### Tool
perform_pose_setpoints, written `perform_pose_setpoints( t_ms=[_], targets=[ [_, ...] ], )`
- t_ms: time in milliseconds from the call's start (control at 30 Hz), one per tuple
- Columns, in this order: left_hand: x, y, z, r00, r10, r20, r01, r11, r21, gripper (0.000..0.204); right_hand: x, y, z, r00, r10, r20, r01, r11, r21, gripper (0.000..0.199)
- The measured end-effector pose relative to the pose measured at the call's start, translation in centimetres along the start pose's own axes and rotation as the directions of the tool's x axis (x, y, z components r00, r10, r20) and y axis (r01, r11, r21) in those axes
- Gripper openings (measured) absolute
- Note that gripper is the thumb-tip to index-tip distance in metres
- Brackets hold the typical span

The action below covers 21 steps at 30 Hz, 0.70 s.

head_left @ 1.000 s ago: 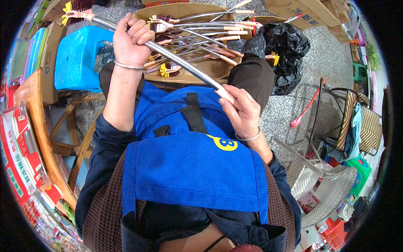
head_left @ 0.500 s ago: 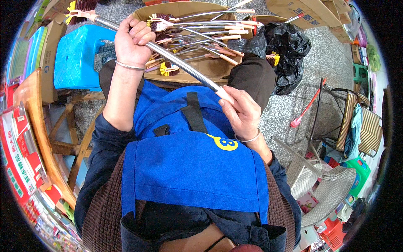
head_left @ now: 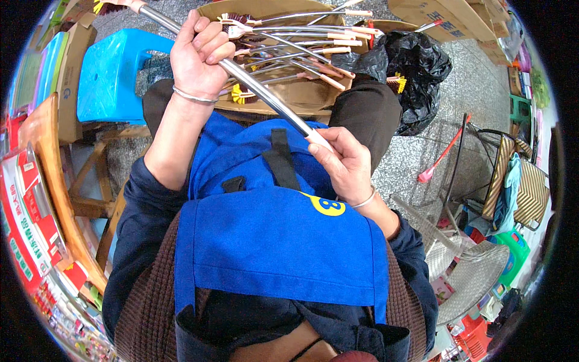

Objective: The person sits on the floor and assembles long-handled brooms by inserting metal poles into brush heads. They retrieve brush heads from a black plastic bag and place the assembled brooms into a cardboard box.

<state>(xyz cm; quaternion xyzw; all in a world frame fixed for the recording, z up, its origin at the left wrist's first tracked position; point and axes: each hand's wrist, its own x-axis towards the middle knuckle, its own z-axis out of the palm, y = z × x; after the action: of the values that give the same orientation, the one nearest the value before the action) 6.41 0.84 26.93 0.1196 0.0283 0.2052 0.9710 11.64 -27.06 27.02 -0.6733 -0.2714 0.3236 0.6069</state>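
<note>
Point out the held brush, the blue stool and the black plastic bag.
Held brush (head_left: 267, 96): head view, on its silver shaft.
Blue stool (head_left: 111, 78): head view, on its broad plastic surface.
Black plastic bag (head_left: 422, 69): head view, on its crumpled upper part.

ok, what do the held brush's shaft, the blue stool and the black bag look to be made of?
Brush shaft: probably metal, polished; bright mirror-like streaks run along it.
Blue stool: likely moulded plastic, semi-gloss; even colour, rounded edges.
Black bag: thin plastic film, glossy; crinkles catch the light.
</note>
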Motion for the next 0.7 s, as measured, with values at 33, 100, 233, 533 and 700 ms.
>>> perform_pose_setpoints(
  t_ms=[33, 100, 233, 533, 700],
  targets=[
    [0.0, -0.1, 0.0, 1.0, -0.014, 0.022, 0.014, 1.0, -0.02, 0.029, -0.1, -0.4, -0.1, 0.995, 0.092, 0.028, -0.092, 0.995, 0.025, 0.019],
    [0.1, -0.3, -0.1, 0.999, -0.025, 0.041, 0.027, 0.998, -0.053, 0.029, -0.2, -1.3, -0.5, 0.959, 0.269, 0.087, -0.275, 0.959, 0.069, 0.02],
    [0.3, -0.4, -0.1, 0.993, -0.058, 0.101, 0.065, 0.996, -0.062, 0.029, 0.1, -2.4, -0.9, 0.822, 0.489, 0.292, -0.562, 0.781, 0.272, 0.024],
    [0.7, -0.2, 0.3, 0.99, 0.007, 0.142, -0.017, 0.997, 0.069, 0.028, 2.7, 1.1, -0.6, 0.729, 0.485, 0.483, -0.656, 0.696, 0.293, 0.03],
    [0.8, 0.2, -0.2, 0.979, 0.144, -0.144, -0.104, 0.962, 0.25, 0.023, 3.8, 2.0, 0.1, 0.921, -0.383, 0.071, 0.339, 0.698, -0.631, 0.029]
  ],
)
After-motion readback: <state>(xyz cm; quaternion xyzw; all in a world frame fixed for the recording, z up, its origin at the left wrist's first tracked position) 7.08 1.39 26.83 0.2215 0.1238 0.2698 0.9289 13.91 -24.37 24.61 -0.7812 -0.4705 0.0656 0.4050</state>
